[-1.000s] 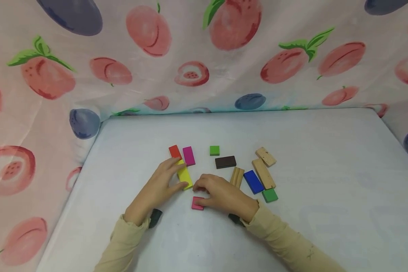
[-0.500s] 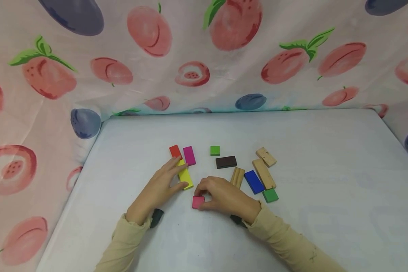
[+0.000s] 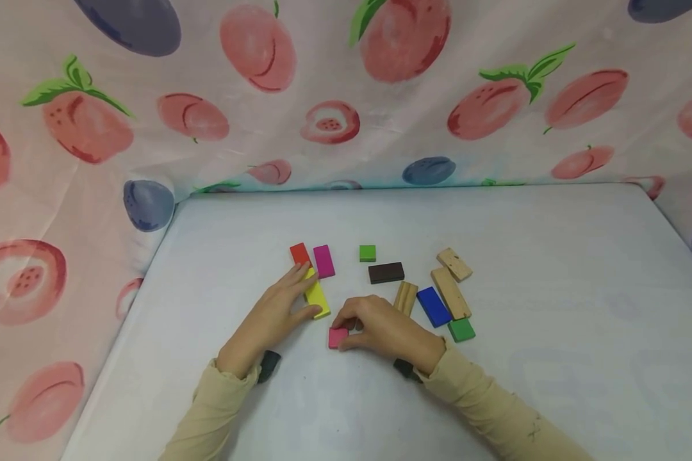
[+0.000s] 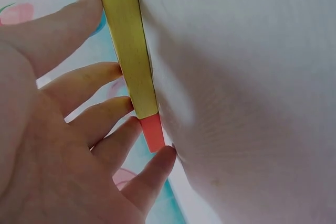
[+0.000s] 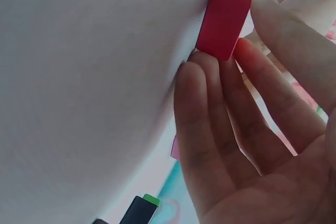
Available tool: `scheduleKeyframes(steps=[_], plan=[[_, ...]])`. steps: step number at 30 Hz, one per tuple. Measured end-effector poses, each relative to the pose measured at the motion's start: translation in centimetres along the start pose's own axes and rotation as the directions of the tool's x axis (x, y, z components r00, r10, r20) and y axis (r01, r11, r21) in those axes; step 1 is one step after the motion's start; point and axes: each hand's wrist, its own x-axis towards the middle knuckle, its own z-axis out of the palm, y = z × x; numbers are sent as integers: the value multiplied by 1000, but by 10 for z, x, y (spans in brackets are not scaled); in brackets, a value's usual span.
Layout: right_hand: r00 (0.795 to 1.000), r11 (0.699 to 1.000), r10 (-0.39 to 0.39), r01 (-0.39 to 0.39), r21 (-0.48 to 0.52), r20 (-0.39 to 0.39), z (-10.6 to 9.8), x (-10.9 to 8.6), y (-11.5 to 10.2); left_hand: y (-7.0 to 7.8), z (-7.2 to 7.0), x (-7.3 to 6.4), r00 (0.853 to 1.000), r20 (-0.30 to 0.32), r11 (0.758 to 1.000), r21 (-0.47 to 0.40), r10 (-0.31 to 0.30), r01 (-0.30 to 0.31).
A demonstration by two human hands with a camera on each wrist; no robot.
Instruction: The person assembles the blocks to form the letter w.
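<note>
My left hand (image 3: 265, 320) rests along a yellow block (image 3: 317, 299), fingers spread at its far part and thumb by its near end. In the left wrist view the fingertips touch the yellow block's (image 4: 126, 45) side, and a red block (image 4: 152, 132) meets its end. My right hand (image 3: 375, 326) pinches a small pink block (image 3: 337, 337) between thumb and fingers, just to the near right of the yellow one. The right wrist view shows thumb and index fingertip at the pink block's (image 5: 224, 19) edges.
A magenta block (image 3: 324, 261) lies beside the red one. Farther back are a light green block (image 3: 367, 253) and a dark brown block (image 3: 386, 273). To the right lie a blue block (image 3: 434, 307), several wooden blocks (image 3: 451, 293) and a green block (image 3: 462, 330).
My right thumb has moved from the top of the pink block to its near right side, and the fingers now pinch it. The left hand stays on the yellow block.
</note>
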Motion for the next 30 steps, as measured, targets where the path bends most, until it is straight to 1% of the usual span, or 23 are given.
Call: scheduleKeyframes(steps=[6, 13, 23, 30], plan=[[1000, 1000, -13, 12, -10, -17, -2, 3, 2, 0, 0, 2, 1000, -2, 1000, 2, 3, -3], [999, 999, 3, -4, -33, -38, -3, 6, 2, 2, -1, 4, 1000, 5, 1000, 1, -6, 6], [997, 1000, 19, -20, -7, -75, -2, 12, 0, 2, -2, 1, 1000, 11, 1000, -1, -12, 12], [996, 1000, 28, -28, 10, -90, -2, 12, 1, 2, 0, 0, 1000, 16, 1000, -12, -10, 10]])
